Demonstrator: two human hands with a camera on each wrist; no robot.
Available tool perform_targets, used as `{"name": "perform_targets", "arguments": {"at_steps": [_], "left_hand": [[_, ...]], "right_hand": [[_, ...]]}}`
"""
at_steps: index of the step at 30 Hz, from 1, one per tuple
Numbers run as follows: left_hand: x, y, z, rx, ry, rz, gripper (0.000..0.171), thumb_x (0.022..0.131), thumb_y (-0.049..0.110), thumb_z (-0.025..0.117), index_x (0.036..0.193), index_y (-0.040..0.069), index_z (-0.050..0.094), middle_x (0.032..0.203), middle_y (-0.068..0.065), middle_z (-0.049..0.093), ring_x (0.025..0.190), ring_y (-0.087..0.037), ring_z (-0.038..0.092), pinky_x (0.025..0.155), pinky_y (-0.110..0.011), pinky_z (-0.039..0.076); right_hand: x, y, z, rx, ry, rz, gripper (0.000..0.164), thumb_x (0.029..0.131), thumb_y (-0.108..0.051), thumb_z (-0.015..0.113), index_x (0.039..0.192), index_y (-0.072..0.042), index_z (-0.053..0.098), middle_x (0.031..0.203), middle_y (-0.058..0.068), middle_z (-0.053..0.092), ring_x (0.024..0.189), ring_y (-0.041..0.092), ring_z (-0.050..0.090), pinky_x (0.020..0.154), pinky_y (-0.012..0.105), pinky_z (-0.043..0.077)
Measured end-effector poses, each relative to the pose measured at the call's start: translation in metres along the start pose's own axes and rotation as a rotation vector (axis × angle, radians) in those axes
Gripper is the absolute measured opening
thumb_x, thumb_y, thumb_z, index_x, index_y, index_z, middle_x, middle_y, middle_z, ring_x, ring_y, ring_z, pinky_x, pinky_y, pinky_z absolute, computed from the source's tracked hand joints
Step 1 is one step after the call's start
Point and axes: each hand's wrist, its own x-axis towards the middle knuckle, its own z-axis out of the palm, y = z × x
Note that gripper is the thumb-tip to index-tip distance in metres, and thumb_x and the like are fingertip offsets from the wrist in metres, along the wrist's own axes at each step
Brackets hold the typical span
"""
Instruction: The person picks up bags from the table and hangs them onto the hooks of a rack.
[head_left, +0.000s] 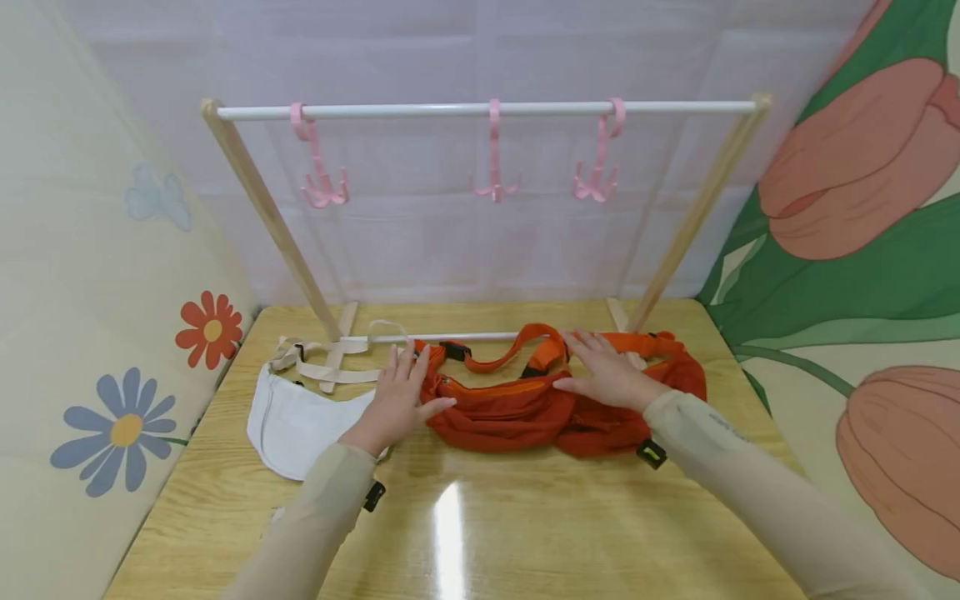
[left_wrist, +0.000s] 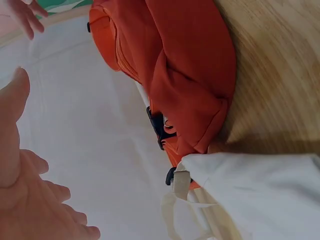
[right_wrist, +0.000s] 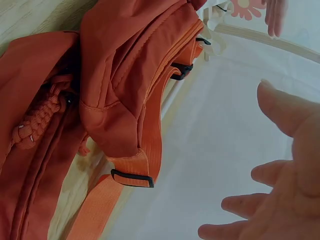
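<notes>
Side by side on the wooden table lie a white waist bag (head_left: pixel 300 429) and two red waist bags, one in the middle (head_left: pixel 495 421) and one on the right (head_left: pixel 686 379). My left hand (head_left: pixel 396 402) is held over the gap between the white bag and the middle red one, its fingers spread and holding nothing. My right hand (head_left: pixel 609 377), also with extended fingers and nothing in it, hovers over the red bags where they overlap. Orange straps (right_wrist: pixel 150 135) with black buckles trail behind the red bags. A braided cord pull (right_wrist: pixel 42 115) hangs on one red bag.
Behind the bags stands a rack with wooden legs (head_left: pixel 262 200) and a white top rail (head_left: pixel 420 110). Pink hooks hang from it at left (head_left: pixel 321 171), middle (head_left: pixel 494 158) and right (head_left: pixel 597 162). A white lower bar (head_left: pixel 480 337) runs close behind the bags.
</notes>
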Motion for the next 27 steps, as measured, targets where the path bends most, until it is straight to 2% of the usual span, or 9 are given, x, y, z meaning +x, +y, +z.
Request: {"name": "perform_targets", "arguments": {"at_steps": [9,18,27], "left_hand": [[0.001,-0.004,0.014,-0.035,0.026,-0.019,0.095,0.097,0.045,0.063,0.161,0.003,0.007,0.166,-0.022,-0.009,0.151,-0.045,-0.016,0.120,-0.063,-0.002],[0.002,-0.008,0.022,-0.045,0.044,-0.009,0.092,0.097,0.044,0.063,0.160,0.000,0.012,0.165,-0.027,-0.004,0.150,-0.048,-0.013,0.120,-0.065,0.004],[0.002,-0.007,0.030,-0.101,0.048,-0.025,0.089,0.098,0.041,0.063,0.159,-0.003,0.014,0.165,-0.029,0.000,0.150,-0.051,-0.010,0.118,-0.069,0.007]], "right_hand": [[0.003,0.004,0.002,-0.008,0.003,-0.016,0.091,0.098,-0.050,0.059,0.161,-0.005,0.012,0.165,0.029,0.004,0.147,0.057,0.002,0.109,0.079,0.014],[0.005,0.006,0.008,-0.031,0.013,0.002,0.089,0.099,-0.046,0.060,0.161,-0.004,0.012,0.164,0.029,0.005,0.146,0.058,0.008,0.111,0.075,0.019],[0.005,0.007,0.011,0.019,0.017,0.010,0.090,0.098,-0.046,0.061,0.161,-0.003,0.011,0.164,0.030,0.005,0.146,0.058,0.007,0.112,0.072,0.021]]}}
